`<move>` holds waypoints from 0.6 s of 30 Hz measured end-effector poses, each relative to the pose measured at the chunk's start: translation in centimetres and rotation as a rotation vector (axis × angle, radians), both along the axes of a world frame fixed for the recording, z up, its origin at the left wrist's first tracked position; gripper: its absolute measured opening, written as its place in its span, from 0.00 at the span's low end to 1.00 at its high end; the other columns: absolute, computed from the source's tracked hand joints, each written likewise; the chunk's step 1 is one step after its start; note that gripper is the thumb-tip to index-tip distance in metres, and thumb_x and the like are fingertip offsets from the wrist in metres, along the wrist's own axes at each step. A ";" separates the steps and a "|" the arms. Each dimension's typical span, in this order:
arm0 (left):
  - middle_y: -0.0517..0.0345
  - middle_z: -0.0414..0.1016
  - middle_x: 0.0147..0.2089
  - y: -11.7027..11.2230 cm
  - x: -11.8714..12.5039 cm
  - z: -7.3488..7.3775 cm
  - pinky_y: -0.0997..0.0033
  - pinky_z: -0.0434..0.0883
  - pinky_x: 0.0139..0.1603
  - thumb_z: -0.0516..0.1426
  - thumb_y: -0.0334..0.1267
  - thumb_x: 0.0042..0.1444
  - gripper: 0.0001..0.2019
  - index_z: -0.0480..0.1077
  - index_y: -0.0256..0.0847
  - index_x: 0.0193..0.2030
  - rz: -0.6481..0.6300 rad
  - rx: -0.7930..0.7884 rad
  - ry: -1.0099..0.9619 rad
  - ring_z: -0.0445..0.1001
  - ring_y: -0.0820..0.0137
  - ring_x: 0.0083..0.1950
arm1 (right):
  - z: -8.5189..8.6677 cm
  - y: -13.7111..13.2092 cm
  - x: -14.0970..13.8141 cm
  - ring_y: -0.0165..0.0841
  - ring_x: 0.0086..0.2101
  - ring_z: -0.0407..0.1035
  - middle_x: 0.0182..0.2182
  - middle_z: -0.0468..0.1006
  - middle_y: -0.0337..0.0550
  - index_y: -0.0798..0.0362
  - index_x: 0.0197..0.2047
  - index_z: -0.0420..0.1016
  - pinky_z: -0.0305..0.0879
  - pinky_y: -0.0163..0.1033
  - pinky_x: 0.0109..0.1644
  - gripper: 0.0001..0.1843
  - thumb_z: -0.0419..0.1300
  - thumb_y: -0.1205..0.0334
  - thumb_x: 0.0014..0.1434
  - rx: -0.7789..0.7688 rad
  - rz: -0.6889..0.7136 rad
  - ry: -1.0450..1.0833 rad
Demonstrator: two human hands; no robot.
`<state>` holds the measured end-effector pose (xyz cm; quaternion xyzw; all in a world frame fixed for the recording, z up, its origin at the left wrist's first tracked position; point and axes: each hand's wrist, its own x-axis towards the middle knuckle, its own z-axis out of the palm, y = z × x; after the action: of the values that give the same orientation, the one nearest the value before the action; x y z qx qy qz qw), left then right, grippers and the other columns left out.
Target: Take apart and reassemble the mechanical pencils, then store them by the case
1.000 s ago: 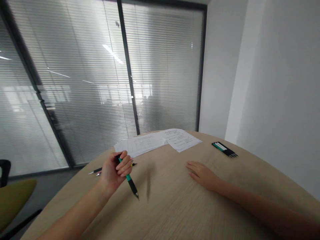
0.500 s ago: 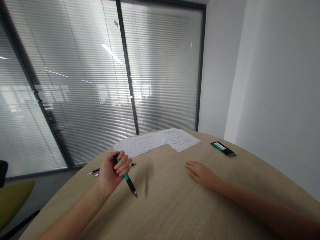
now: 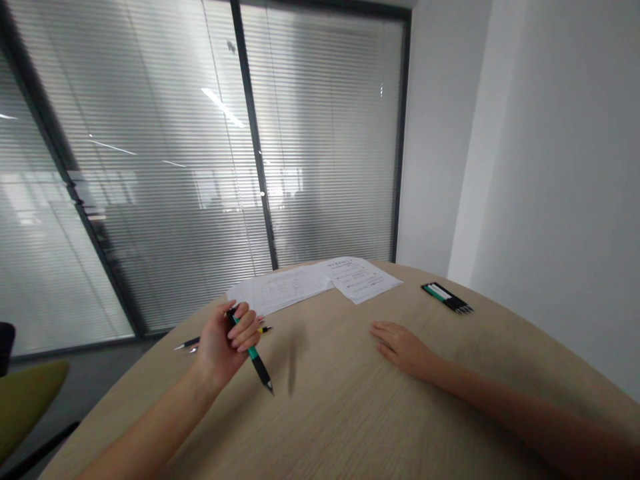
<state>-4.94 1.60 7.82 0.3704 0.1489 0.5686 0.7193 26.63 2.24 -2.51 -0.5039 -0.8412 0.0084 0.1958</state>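
My left hand (image 3: 226, 341) is closed around a green-and-black pen (image 3: 259, 365). The pen slants down to the right with its tip pointing at the table (image 3: 330, 400); its upper end shows by my thumb. Partly hidden behind this hand, a few more pens (image 3: 190, 343) lie on the table, one with a yellow part. My right hand (image 3: 400, 348) lies flat on the wood, fingers stretched out, holding nothing. Beyond it, to the right, several black, green and white pens (image 3: 447, 298) lie side by side in a row.
Printed paper sheets (image 3: 367, 280) lie overlapping at the far side of the round table. Behind stands a glass partition with blinds (image 3: 330, 147), and a white wall (image 3: 560, 167) rises on the right. A green chair (image 3: 33, 397) is at the lower left.
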 end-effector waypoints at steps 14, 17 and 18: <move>0.71 0.36 0.13 -0.3 0.3 0.1 0.83 0.51 0.07 0.43 0.30 0.50 0.13 0.55 0.38 0.16 -0.041 0.020 0.089 0.35 0.80 0.12 | 0.1 0.0 -0.2 0.36 0.51 0.57 0.51 0.64 0.50 0.59 0.50 0.65 0.51 0.44 0.55 0.22 0.44 0.59 0.56 0.017 -0.006 -0.013; 0.71 0.37 0.13 -0.3 0.3 0.1 0.83 0.52 0.07 0.44 0.34 0.52 0.14 0.56 0.38 0.16 -0.033 0.009 0.066 0.36 0.80 0.12 | 0.0 0.0 -0.1 0.36 0.51 0.57 0.51 0.64 0.50 0.57 0.50 0.65 0.51 0.45 0.55 0.22 0.44 0.58 0.56 0.014 -0.002 -0.003; 0.71 0.37 0.13 -0.3 0.3 0.1 0.83 0.53 0.07 0.44 0.35 0.52 0.14 0.56 0.38 0.17 -0.030 0.007 0.059 0.37 0.80 0.12 | 0.0 0.1 -0.1 0.36 0.50 0.57 0.51 0.64 0.50 0.57 0.50 0.65 0.51 0.45 0.55 0.22 0.44 0.58 0.56 0.014 0.000 -0.002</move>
<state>-4.60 1.27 7.92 0.3919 0.1623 0.5470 0.7218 26.54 2.30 -2.52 -0.5027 -0.8414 0.0018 0.1983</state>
